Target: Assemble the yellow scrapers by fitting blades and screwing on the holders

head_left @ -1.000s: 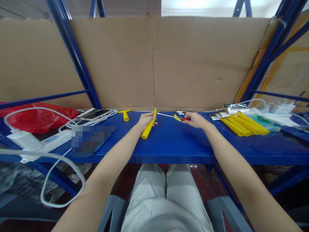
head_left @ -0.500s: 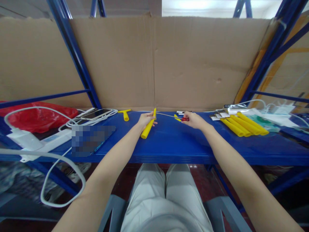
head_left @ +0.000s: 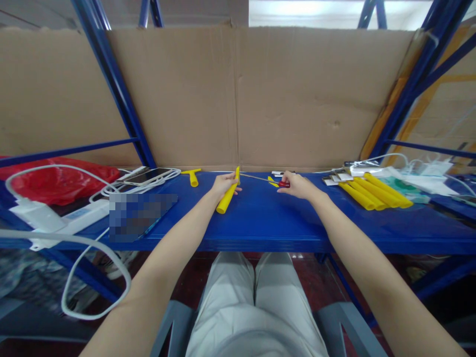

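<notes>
My left hand is closed around a yellow T-shaped scraper, whose round handle slants down toward me and whose crosspiece points away. In my right hand is the red handle of a screwdriver. Its long thin shaft reaches left to the head of the yellow scraper; whether the tip sits in a screw there is too small to tell. A small flat yellow piece lies on the blue table just behind the screwdriver handle.
Another yellow T-shaped scraper lies at the back left. Several yellow tubes lie at the right beside white papers. A phone, white cables, a power strip and a red plastic bag crowd the left. Cardboard stands behind.
My right hand's fingers have shifted slightly on the red screwdriver handle, with the lower fingers loosened a little. The left hand and the yellow scraper stay almost where they were.
</notes>
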{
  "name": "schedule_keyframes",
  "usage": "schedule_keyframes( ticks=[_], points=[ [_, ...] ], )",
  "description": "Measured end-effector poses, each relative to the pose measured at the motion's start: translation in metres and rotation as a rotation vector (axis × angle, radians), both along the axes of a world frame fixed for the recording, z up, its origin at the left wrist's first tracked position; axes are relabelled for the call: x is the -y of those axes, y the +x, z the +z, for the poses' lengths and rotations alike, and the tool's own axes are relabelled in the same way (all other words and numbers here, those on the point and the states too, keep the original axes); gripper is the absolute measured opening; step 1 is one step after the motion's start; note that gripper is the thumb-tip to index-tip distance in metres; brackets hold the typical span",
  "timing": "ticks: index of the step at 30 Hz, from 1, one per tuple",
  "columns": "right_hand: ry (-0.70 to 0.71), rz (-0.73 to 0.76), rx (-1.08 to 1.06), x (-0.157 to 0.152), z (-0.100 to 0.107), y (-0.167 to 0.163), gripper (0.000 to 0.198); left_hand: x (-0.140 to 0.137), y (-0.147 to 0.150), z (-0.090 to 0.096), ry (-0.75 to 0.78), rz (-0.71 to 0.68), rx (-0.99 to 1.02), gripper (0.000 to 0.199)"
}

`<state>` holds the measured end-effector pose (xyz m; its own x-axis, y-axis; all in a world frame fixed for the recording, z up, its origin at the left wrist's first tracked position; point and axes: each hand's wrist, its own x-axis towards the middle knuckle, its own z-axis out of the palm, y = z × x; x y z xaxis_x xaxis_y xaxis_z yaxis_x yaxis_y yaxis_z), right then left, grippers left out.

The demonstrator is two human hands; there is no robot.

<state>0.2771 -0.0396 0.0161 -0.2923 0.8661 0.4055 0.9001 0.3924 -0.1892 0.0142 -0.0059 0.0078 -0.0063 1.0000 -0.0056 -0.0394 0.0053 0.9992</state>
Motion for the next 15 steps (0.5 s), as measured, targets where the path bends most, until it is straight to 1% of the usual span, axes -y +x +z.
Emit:
schedule_keyframes(
  ticks=[4, 7, 15],
  points=[
    [0.058, -0.050, 0.056, 0.0002, -0.0002, -0.0014, 0.014, 0.0011, 0.0004, 0.0007, -0.002, 0.007, -0.013, 0.051],
    [0.077, -0.054, 0.091, 0.0005, 0.0004, -0.0013, 0.016, 0.0021, 0.0008, 0.0013, -0.005, 0.011, -0.022, 0.051],
    [0.005, 0.004, 0.074, 0.0028, 0.0021, -0.0015, 0.023, -0.0003, -0.0004, 0.0002, -0.013, 0.013, 0.002, 0.053]
  ],
)
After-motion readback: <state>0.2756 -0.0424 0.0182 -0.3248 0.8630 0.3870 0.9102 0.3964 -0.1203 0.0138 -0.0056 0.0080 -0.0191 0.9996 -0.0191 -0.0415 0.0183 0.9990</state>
